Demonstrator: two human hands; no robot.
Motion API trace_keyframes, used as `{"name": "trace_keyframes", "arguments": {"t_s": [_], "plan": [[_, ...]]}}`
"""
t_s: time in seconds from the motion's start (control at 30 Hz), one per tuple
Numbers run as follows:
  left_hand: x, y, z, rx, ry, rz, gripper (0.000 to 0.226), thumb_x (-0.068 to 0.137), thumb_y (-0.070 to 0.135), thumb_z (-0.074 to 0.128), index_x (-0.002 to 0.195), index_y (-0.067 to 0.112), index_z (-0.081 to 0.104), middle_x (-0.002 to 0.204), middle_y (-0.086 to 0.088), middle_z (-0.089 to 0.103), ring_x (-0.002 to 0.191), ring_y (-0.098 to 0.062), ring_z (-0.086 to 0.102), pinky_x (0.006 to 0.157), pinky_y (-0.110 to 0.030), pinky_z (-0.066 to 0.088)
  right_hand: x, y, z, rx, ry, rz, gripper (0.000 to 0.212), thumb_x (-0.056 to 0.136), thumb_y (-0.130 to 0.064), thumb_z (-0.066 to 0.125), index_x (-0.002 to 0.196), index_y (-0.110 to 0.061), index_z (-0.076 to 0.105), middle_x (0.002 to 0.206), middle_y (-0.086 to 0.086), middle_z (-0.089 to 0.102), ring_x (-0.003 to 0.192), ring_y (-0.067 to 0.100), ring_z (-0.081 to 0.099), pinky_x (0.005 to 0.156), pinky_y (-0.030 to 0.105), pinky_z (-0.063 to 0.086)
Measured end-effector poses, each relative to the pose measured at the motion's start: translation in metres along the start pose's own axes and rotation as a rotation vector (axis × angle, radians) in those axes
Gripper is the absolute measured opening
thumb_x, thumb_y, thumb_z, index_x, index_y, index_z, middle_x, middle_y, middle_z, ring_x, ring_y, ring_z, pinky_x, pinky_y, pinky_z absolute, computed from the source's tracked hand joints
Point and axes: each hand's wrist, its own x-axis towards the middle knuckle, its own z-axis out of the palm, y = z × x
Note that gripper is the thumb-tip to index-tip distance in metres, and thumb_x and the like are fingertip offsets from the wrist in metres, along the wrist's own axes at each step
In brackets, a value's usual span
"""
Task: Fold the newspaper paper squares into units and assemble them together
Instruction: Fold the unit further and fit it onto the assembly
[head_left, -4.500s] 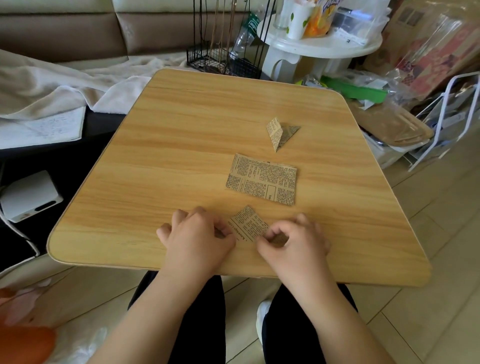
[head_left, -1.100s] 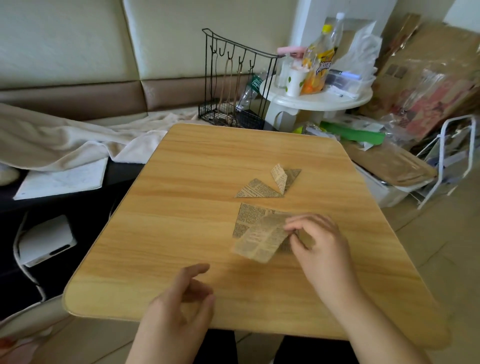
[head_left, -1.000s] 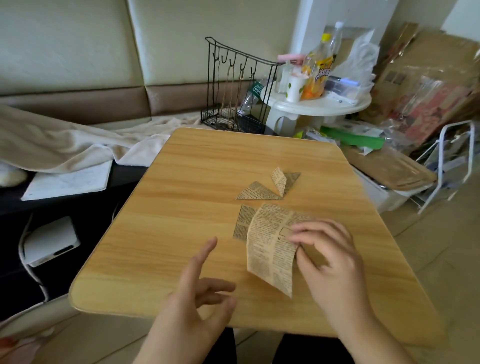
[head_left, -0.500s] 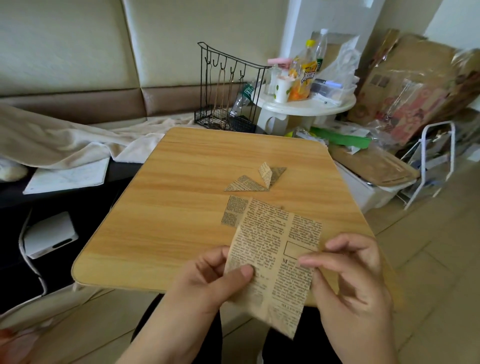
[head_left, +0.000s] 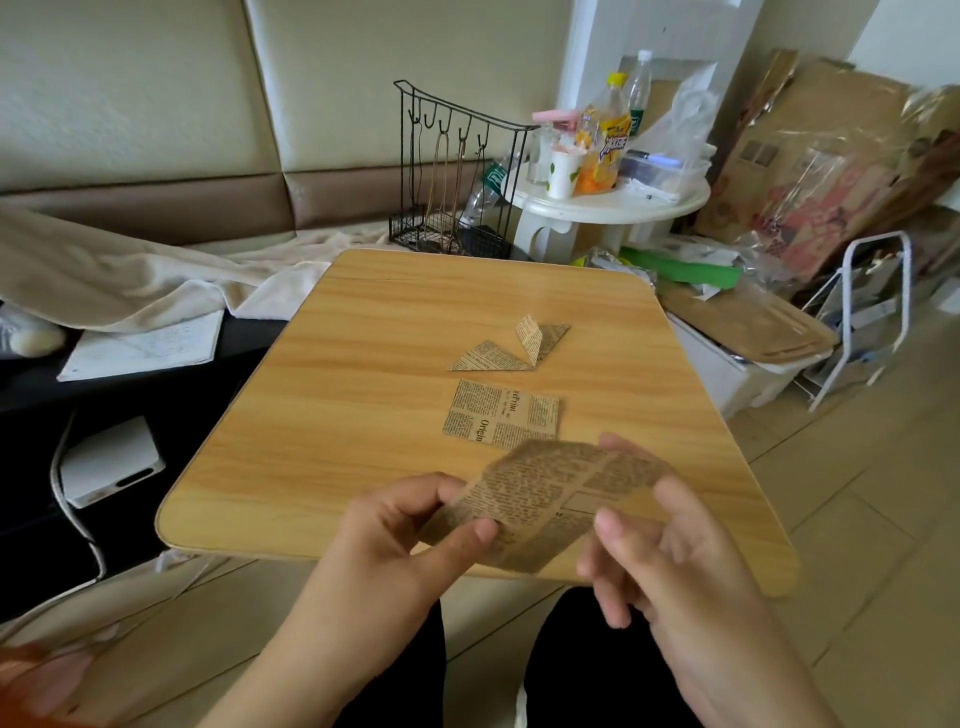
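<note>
1. Wooden table is sitting in front of a sofa, with a white side table and a black wire rack behind it; stacked cardboard is leaning at the right.
2. Two folded units are lying on the far middle of the table: a flat triangle unit and, touching its right end, a second unit with one flap standing up. 4.5 s ago only the flap-up unit was there, so one more unit is now finished.
3. One flat paper square is waiting just nearer than the units. This spot was covered by the top sheet 1.1 s ago; the stack is now one thinner.
4. A fresh newspaper square is being held in the air over the near edge of the table, having been lifted off that stack in the last second.
5. Left hand is pinching the sheet's left corner between thumb and forefinger.
6. Right hand is supporting the right side: fingers are loosely curled, tips showing past the far edge. The sheet is blurred and bowing.
7. Judgement: the third unit's folding is starting; assembly is not yet begun.
</note>
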Motion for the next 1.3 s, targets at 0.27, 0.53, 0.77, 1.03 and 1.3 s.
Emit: {"name": "trace_keyframes", "arguments": {"t_s": [0.27,0.53,0.77,1.03,1.3], "plan": [[-0.002,0.000,-0.009,-0.010,0.052,-0.168,0.008,0.072,0.018,0.072,0.078,0.012,0.071,0.084,-0.010,0.073,0.079,-0.024,0.069,0.076,-0.032,0.056,0.006,-0.013,-0.004,-0.046,0.166,-0.038,0.023,0.066,-0.025,0.066,0.081,-0.007,0.065,0.059,0.013,0.065,0.041,0.018,0.055,0.039,0.022,0.041],[-0.004,-0.011,-0.025,-0.028,0.232,-0.310,0.040,0.066,0.024,0.076,0.105,0.027,0.067,0.063,-0.005,0.054,0.056,-0.019,0.046,0.056,-0.022,0.040,0.013,-0.008,-0.012,0.006,0.235,-0.046,0.022,0.071,-0.021,0.062,0.085,-0.005,0.062,0.068,0.012,0.070,0.057,0.020,0.068,0.045,0.020,0.048],[-0.001,0.005,-0.011,-0.366,0.027,-0.361,0.045,0.074,0.019,0.066,0.116,0.015,0.053,0.075,-0.023,0.068,0.057,-0.026,0.065,0.054,-0.027,0.053,0.020,-0.005,-0.012,0.200,0.223,0.062,0.012,0.067,-0.022,0.064,0.076,-0.014,0.063,0.064,0.006,0.068,0.052,0.013,0.064,0.042,0.017,0.046],[0.005,0.007,-0.014,-0.354,0.099,-0.227,0.060,0.070,0.011,0.067,0.124,0.027,0.046,0.086,-0.023,0.071,0.072,-0.030,0.071,0.063,-0.027,0.056,0.020,-0.001,-0.013,0.128,0.157,-0.072,0.019,0.062,-0.032,0.076,0.074,-0.018,0.069,0.071,0.012,0.071,0.063,0.019,0.069,0.050,0.019,0.050],[0.005,0.008,-0.016,-0.129,-0.046,0.003,0.029,0.066,0.004,0.076,0.092,0.018,0.075,0.094,-0.003,0.074,0.088,-0.013,0.070,0.076,-0.016,0.052,0.009,0.001,-0.016,-0.162,-0.022,-0.306,0.022,0.068,-0.038,0.076,0.082,-0.025,0.067,0.082,0.006,0.072,0.080,0.019,0.070,0.074,0.023,0.054]]}}
